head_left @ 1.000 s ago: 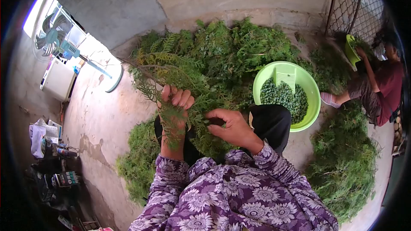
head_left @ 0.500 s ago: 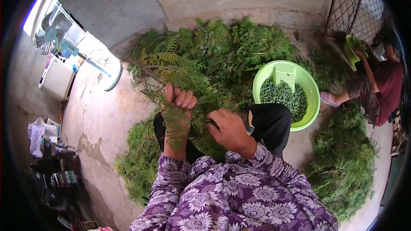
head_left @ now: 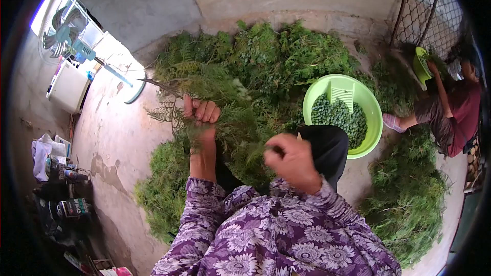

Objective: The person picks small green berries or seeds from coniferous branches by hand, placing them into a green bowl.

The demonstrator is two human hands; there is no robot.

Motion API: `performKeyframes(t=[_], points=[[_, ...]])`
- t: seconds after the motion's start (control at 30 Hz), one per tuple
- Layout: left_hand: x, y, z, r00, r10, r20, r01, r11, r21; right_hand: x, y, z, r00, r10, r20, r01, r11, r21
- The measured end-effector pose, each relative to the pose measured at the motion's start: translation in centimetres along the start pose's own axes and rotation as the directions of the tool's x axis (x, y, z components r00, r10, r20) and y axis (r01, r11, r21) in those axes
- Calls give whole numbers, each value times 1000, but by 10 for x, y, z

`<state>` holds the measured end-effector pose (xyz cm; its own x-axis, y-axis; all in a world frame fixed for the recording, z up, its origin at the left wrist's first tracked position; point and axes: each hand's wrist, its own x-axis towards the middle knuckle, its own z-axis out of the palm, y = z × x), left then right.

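Note:
My left hand [head_left: 203, 115] is closed around the stem of a leafy conifer branch [head_left: 222, 84], whose feathery sprays spread out above and to the right of my fist. Just right of those sprays is my right hand [head_left: 294, 161], its thumb and fingers drawn together in a pinch. A dark spot shows between the fingertips, too blurred to make out. Beyond my right knee stands a light green basin [head_left: 377, 128] with a ribbed washboard panel, and many small green conifer cones [head_left: 337, 122] lie in it.
Heaps of cut greenery lie along the wall [head_left: 286, 51], at left [head_left: 163, 194] and at right [head_left: 404, 199]. Another person [head_left: 455, 107] sits at far right beside a green container [head_left: 422, 66]. A standing fan [head_left: 64, 33] and a pile of household items [head_left: 61, 194] are at left.
My right hand has moved right and down, away from the branch. My left hand has shifted a little left with the branch in it.

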<state>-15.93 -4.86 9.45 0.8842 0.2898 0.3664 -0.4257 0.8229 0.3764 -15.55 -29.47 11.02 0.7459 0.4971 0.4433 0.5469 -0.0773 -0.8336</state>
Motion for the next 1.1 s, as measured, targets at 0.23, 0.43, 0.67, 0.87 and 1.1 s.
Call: performKeyframes(t=[0.23,0.43,0.67,0.87,1.1], points=[[-6,4,2,991,-52,126,54,998,-15,40,59,-87,832,-107,-544,-138,910,-391],[-13,-6,11,993,-104,61,109,990,-89,15,192,-121,680,520,-516,-309,842,441],[-13,-2,8,982,-182,45,179,982,55,-43,198,-134,512,720,-468,-391,681,619],[-18,-17,3,977,-214,11,211,971,114,-89,204,-153,282,792,-542,-316,610,727],[-3,-39,-3,958,-261,-121,280,944,178,-95,224,-141,311,805,-505,-441,593,674]])
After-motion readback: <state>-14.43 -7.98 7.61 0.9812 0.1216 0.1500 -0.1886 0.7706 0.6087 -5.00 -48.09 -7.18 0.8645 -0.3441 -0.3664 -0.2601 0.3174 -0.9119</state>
